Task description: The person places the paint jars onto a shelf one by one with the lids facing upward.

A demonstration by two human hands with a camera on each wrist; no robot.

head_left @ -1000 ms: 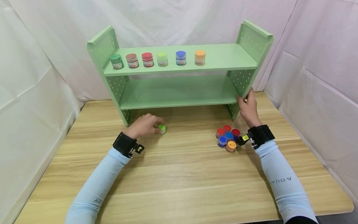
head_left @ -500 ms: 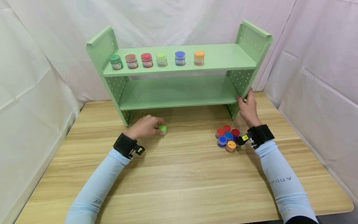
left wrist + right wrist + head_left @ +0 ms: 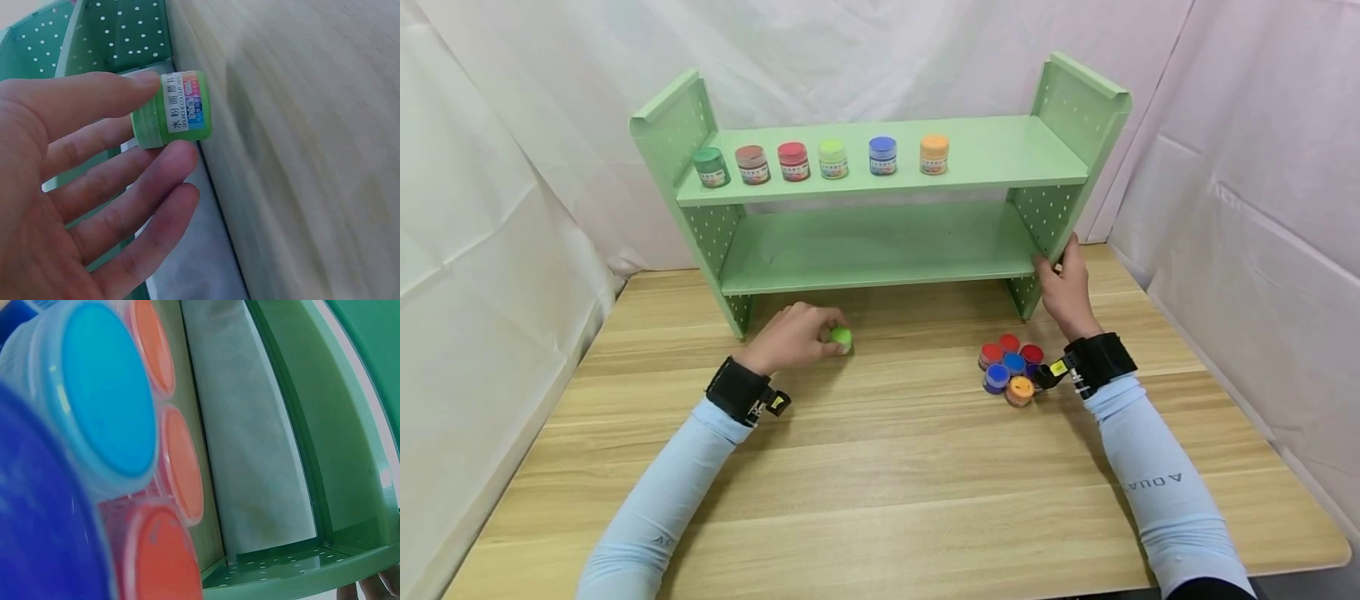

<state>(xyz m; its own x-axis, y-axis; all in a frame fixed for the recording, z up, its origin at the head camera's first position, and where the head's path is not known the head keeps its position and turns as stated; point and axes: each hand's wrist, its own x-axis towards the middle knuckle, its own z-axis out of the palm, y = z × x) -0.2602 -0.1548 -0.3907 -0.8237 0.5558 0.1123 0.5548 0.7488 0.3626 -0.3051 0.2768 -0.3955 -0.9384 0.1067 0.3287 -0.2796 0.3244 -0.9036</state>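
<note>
Just in front of the green two-tier shelf point(image 3: 880, 242), my left hand point(image 3: 793, 337) pinches a small light-green gouache paint jar point(image 3: 842, 338) between thumb and fingers. In the left wrist view the jar's label point(image 3: 184, 103) faces the camera and the lower fingers spread loosely beneath it. My right hand point(image 3: 1067, 293) grips the lower right side panel point(image 3: 1051, 218) of the shelf, its thumb on the panel's front edge. The right wrist view catches only some fingertips point(image 3: 375, 586) at the panel's edge.
Dark green, brown, red, light-green, blue and orange jars point(image 3: 882, 157) line the top shelf. A cluster of several red, blue and orange jars point(image 3: 1013, 364) stands on the wooden table point(image 3: 880, 483) beside the right wrist. White cloth point(image 3: 872, 50) hangs behind and at both sides.
My left hand has shifted slightly right and up with the light-green jar, which now looks a little tilted. My right hand keeps its place on the shelf.
</note>
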